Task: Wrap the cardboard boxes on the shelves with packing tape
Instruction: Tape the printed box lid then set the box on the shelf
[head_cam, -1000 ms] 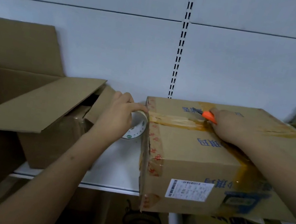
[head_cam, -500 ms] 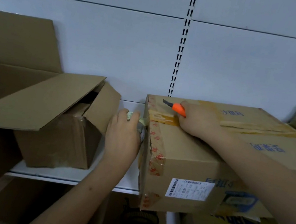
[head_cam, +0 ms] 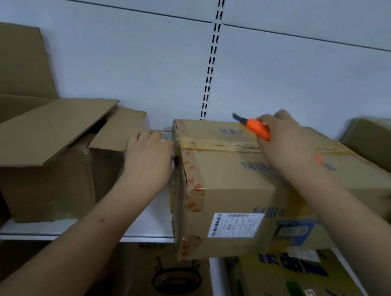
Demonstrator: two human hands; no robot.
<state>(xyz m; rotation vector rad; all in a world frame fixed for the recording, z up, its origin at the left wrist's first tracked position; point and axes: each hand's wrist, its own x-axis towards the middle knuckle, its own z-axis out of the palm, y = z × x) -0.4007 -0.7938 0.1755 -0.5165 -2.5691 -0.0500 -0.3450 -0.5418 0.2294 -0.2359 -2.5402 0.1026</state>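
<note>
An open box [head_cam: 43, 149] sits untaped at the left of the shelf [head_cam: 152, 220], while the sealed box [head_cam: 246, 189] beside it already carries tape across its top. The left hand [head_cam: 147, 163] reaches between the two, its fingers hidden, so their hold cannot be told. The right hand [head_cam: 290, 143] hovers above the sealed box's top, fingers clenched round an orange utility knife [head_cam: 256, 127], blade out.

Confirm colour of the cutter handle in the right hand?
Orange cutter, gripped by the right hand; head view.

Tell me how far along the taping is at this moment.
Done: the closed box carries a tape strip across its top. In hand: right hand holds an orange cutter above it; left hand rests beside it. Left: the open-flapped box looks unsealed.
</note>
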